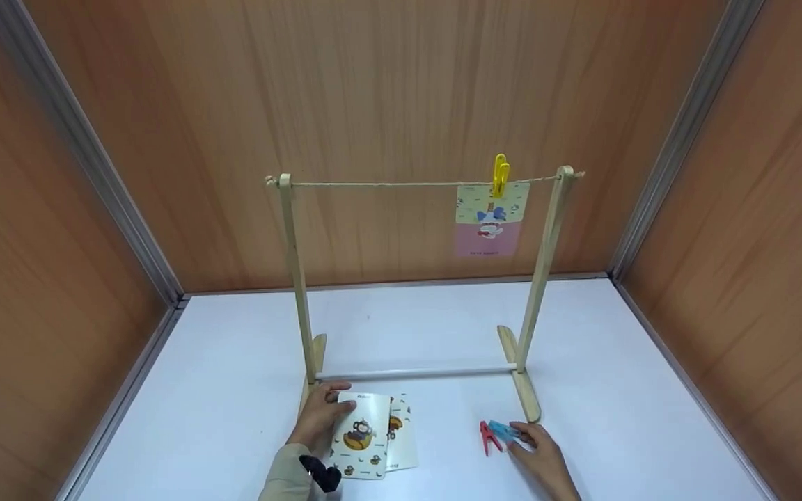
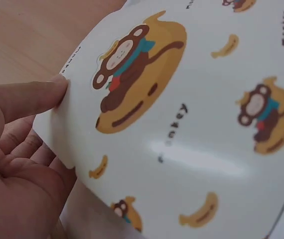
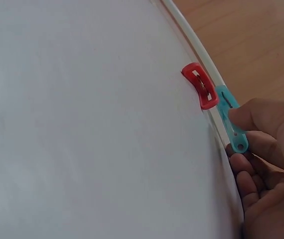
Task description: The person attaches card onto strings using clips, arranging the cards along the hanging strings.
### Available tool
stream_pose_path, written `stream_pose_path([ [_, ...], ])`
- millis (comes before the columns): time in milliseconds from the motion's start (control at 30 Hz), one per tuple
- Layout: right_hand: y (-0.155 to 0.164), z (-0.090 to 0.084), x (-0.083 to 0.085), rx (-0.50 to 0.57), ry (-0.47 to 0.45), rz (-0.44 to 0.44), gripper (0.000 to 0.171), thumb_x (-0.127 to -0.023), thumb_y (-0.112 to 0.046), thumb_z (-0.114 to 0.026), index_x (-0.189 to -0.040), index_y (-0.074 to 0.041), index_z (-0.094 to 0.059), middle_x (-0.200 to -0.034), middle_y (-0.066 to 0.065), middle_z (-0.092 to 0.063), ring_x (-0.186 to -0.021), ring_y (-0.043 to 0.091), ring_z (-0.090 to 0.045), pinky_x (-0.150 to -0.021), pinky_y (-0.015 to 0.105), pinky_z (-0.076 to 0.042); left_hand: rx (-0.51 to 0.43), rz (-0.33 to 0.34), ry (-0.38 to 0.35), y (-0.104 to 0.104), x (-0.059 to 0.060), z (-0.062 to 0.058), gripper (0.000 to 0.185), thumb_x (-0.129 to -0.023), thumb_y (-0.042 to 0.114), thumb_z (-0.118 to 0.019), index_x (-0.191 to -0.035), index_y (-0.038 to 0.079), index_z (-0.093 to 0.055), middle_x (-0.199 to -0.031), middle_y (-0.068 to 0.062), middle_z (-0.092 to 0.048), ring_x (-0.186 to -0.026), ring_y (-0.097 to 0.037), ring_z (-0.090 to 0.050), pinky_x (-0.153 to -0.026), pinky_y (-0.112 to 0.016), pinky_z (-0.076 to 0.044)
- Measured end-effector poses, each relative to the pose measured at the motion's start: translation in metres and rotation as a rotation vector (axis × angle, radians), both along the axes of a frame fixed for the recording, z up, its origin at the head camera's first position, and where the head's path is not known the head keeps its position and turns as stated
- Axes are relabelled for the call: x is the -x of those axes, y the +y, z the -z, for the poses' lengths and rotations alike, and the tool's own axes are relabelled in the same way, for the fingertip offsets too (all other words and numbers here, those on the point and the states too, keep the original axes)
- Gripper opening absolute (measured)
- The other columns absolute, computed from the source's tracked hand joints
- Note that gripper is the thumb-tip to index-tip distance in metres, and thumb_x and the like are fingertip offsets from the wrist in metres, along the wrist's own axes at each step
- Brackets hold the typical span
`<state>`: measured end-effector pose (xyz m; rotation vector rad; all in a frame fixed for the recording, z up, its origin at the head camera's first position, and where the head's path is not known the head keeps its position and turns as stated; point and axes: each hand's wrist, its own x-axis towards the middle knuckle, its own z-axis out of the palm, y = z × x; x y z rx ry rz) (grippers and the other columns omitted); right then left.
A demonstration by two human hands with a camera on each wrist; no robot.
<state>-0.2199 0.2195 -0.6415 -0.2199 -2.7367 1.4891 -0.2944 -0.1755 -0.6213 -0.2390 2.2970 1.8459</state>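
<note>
My left hand [image 1: 321,415] pinches the edge of a white card [image 1: 361,435] printed with a monkey on a banana, thumb on its face. In the left wrist view the card [image 2: 177,129] bends slightly and fills most of the picture. A second printed card [image 1: 402,435] lies partly under it on the white table. My right hand [image 1: 544,456] holds a blue clothespin [image 1: 503,431] between thumb and fingers, low over the table. Right beside that clothespin is a red clothespin [image 1: 489,438]; the two overlap slightly in the head view.
Behind the hands stands a wooden frame [image 1: 542,271] with a string [image 1: 387,184] across its top. A yellow clothespin [image 1: 500,175] holds a green and pink card [image 1: 488,236] on the string's right part. A white bar [image 1: 415,374] joins the feet. Wood-grain panels [image 1: 387,90] enclose the table.
</note>
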Motion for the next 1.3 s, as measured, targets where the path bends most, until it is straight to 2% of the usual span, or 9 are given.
stream_pose_path([
  [67, 0.000, -0.001, 0.000, 0.011, -0.009, 0.004, 0.038, -0.082, -0.011, -0.073, -0.117, 0.001, -0.064, -0.105, 0.009, -0.062, -0.097, 0.020, -0.058, -0.091, 0.039, -0.047, 0.004, -0.007, -0.003, 0.001, 0.000, 0.000, 0.043, -0.085, 0.011, -0.070, -0.124, 0.000, -0.055, -0.124, -0.021, -0.060, -0.117, -0.034, -0.055, -0.103, -0.050, -0.042],
  [367, -0.002, 0.000, -0.001, 0.000, 0.010, 0.014, 0.035, -0.078, -0.007, -0.073, -0.112, 0.000, -0.065, -0.104, 0.008, -0.061, -0.096, 0.019, -0.058, -0.088, 0.033, -0.047, -0.135, -0.032, -0.067, 0.005, -0.001, 0.004, 0.040, -0.088, 0.011, -0.066, -0.124, -0.002, -0.055, -0.121, -0.018, -0.062, -0.118, -0.032, -0.054, -0.107, -0.051, -0.036],
  [600, -0.002, 0.001, 0.000, 0.043, -0.013, 0.031, 0.037, -0.083, -0.011, -0.070, -0.116, 0.002, -0.063, -0.108, 0.010, -0.062, -0.094, 0.017, -0.057, -0.090, 0.038, -0.047, -0.173, -0.014, -0.090, 0.005, -0.004, 0.002, 0.046, -0.088, 0.017, -0.067, -0.127, -0.003, -0.052, -0.118, -0.016, -0.064, -0.098, -0.018, -0.064, -0.093, -0.036, -0.048],
  [867, 0.001, -0.005, 0.005, 0.187, -0.103, 0.114, 0.046, -0.083, -0.016, -0.072, -0.122, 0.004, -0.059, -0.107, 0.011, -0.064, -0.089, 0.014, -0.054, -0.078, 0.025, -0.045, -0.248, 0.017, -0.097, 0.007, -0.006, 0.001, 0.040, -0.088, 0.017, -0.068, -0.121, -0.003, -0.055, -0.110, -0.011, -0.066, -0.096, -0.016, -0.063, -0.091, -0.033, -0.048],
  [1133, 0.002, -0.008, 0.007, 0.265, -0.116, 0.131, 0.043, -0.083, -0.008, -0.069, -0.121, 0.007, -0.058, -0.107, 0.011, -0.065, -0.087, 0.012, -0.054, -0.076, 0.023, -0.046, -0.242, 0.016, -0.098, 0.010, -0.006, -0.003, 0.036, -0.087, 0.016, -0.068, -0.117, -0.003, -0.058, -0.102, -0.008, -0.068, -0.090, -0.016, -0.065, -0.084, -0.029, -0.050],
  [1300, 0.003, -0.009, 0.006, 0.297, -0.114, 0.129, 0.043, -0.085, -0.009, -0.068, -0.123, 0.007, -0.056, -0.111, 0.013, -0.064, -0.090, 0.013, -0.054, -0.077, 0.023, -0.046, -0.296, 0.067, -0.076, 0.013, -0.007, -0.004, 0.030, -0.092, 0.014, -0.060, -0.115, -0.004, -0.057, -0.102, -0.007, -0.067, -0.090, -0.014, -0.064, -0.082, -0.027, -0.051],
])
